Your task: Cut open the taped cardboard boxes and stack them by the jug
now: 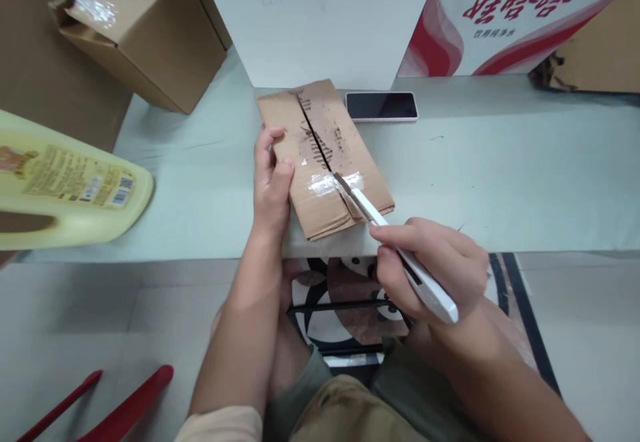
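Observation:
A flattened cardboard box (345, 135) lies tilted near the table's front edge, with a dark slit along its middle and clear tape across the slit's near part. My left hand (273, 182) grips the box's left edge, the thumb on top. In my right hand (435, 262) is a white utility knife (425, 282), fingers wrapped round its handle. Its blade is out, and the tip touches the slit beside the tape. Black print and smudges mark the cardboard around the slit.
Behind the box stand a white panel (325, 22) and a red-and-white carton (450, 49). A phone (381, 106) lies beside the box. At the left are a yellow jug (75, 195) and a taped brown carton (160, 42). Red legs (135, 402) show on the floor.

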### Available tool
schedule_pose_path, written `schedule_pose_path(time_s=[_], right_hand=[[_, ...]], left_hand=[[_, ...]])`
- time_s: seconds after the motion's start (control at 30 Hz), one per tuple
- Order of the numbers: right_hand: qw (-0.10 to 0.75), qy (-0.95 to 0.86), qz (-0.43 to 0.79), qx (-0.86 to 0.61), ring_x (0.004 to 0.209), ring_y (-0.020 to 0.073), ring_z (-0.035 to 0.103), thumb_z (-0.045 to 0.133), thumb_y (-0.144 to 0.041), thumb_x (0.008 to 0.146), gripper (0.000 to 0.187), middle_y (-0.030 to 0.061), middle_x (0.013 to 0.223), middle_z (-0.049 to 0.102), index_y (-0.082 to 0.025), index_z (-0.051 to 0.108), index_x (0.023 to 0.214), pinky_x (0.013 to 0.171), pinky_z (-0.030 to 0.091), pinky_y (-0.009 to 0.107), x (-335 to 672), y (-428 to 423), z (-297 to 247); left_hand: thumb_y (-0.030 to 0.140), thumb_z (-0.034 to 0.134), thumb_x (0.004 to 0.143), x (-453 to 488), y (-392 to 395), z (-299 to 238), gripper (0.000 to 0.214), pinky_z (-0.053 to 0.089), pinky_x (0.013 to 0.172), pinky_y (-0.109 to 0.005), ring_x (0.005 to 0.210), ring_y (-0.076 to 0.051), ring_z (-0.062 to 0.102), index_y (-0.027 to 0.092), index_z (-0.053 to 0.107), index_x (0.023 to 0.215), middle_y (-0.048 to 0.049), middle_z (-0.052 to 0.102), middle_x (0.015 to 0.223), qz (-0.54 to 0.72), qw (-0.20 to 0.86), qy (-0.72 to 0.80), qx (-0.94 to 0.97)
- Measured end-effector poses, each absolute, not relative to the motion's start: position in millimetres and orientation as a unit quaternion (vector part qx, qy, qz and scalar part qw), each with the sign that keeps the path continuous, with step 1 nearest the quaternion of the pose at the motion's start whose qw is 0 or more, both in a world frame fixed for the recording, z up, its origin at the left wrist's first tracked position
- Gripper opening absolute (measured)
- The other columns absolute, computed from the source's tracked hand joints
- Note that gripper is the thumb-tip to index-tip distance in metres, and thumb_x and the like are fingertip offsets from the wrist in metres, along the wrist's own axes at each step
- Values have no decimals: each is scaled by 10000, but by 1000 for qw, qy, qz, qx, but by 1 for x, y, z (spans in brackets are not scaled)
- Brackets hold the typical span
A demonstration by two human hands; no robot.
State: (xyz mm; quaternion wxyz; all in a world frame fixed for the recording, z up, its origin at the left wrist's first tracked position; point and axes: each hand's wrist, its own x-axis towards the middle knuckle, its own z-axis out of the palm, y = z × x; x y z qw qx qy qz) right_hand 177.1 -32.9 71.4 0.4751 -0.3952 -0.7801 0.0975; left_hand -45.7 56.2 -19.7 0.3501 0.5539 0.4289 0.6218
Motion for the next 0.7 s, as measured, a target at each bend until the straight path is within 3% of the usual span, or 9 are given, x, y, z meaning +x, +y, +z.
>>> schedule_pose_path(time_s=[0.13,0.23,0.5,0.7], right_hand=[[471,-770,128,-410,504,110,587,583,-88,867,191,-26,661,686,-253,659,925,469,459,246,174,-30,73],[455,-750,197,-438,466,109,582,594,-149,880,152,-39,652,692,-254,674,955,454,471,247,174,-27,71],[469,-708,241,-470,365,72,429,608,-132,855,132,-68,555,623,-245,674,871,462,477,240,182,-37,85],[423,-714,311,-463,372,67,446,613,-152,862,119,-74,552,611,-223,696,910,421,413,225,183,-35,88]], left_hand=[[650,692,849,-41,54,-13,543,432,1188,-518,1379,-322,528,334,554,1269,-56,544,1437,638,361,430,527],[643,713,831,-38,54,-10,540,399,1211,-520,1396,-326,509,321,576,1242,-62,557,1408,654,359,428,510],[648,716,812,-32,54,-9,545,548,984,-479,1133,-298,633,314,585,1223,-67,622,1240,653,379,426,499],[622,723,802,-28,53,-7,535,563,923,-431,1073,-272,638,303,583,1208,-67,636,1214,667,380,421,483]])
